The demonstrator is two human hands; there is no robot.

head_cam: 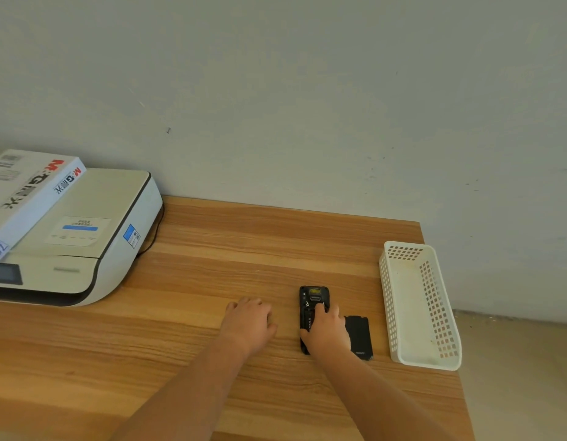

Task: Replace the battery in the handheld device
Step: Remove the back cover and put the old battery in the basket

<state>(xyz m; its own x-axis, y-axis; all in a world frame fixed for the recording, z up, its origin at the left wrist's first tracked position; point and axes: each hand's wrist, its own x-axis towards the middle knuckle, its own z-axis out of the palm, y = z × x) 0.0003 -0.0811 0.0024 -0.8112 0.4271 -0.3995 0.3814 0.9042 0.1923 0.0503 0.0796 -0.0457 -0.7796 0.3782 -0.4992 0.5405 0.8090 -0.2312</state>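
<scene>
A black handheld device (311, 300) lies back-up on the wooden table (212, 249), its yellow label at the far end. My right hand (326, 331) rests on its lower half, fingers pressing into the back compartment; what lies under the palm is hidden. A flat black rectangular piece (360, 337), a battery or a cover, lies on the table just right of the device. My left hand (248, 323) rests palm-down on the table left of the device, fingers curled, nothing visible in it.
A white perforated plastic basket (418, 303) stands at the table's right edge. A white printer (94, 237) with a white cardboard box (24, 192) on top occupies the left. A grey wall runs behind the table.
</scene>
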